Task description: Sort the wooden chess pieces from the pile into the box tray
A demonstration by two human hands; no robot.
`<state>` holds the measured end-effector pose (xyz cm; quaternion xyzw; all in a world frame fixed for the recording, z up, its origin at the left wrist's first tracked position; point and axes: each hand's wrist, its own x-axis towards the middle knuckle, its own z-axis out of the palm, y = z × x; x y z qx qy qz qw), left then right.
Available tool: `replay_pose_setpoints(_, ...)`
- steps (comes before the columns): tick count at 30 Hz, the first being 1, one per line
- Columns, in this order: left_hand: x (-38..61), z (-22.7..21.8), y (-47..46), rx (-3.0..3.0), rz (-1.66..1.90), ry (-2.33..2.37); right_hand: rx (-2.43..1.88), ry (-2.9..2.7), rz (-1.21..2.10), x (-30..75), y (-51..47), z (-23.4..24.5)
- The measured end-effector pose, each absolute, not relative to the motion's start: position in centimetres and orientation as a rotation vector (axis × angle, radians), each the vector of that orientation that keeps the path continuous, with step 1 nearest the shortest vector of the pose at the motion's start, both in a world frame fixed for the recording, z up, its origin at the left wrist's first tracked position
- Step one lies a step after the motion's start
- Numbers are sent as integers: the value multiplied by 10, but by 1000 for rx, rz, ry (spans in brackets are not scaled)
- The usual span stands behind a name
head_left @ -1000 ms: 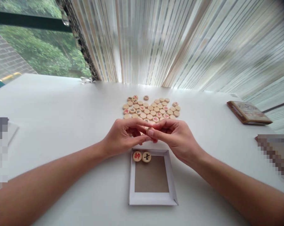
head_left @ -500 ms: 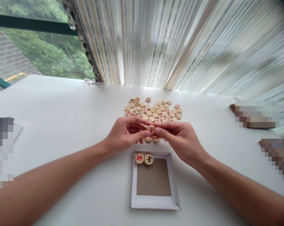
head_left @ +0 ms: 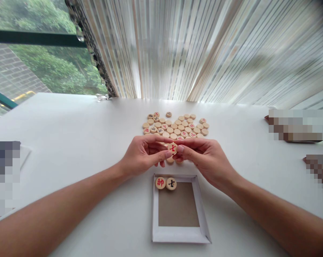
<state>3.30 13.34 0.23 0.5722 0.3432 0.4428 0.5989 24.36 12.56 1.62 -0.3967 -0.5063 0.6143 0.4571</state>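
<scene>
My left hand (head_left: 144, 154) and my right hand (head_left: 204, 157) meet above the white table (head_left: 70, 142), fingers pinched together on one round wooden chess piece (head_left: 172, 147) with a red character facing me. Just below the hands lies a shallow white box tray (head_left: 201, 210) with a brown floor. Two pieces sit side by side in its top left corner, one with a red character (head_left: 160, 182) and one with a black character (head_left: 171, 184). Behind the hands a pile of several wooden pieces (head_left: 174, 126) is spread flat on the table.
Striped curtains (head_left: 204, 50) hang behind the table, with a window (head_left: 30, 53) at the left. Blurred-out objects lie at the table's right edge (head_left: 298, 125) and left edge (head_left: 3, 171).
The piece between my fingers has been turned so its red character now faces me. Both hands stay together in about the same place.
</scene>
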Motion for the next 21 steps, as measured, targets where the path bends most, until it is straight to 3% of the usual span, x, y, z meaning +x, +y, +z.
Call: replay_pose_setpoints(21, 33, 0, 134, 1304, 1065, 768, -792, -1356, 1359, 244, 121, 5)
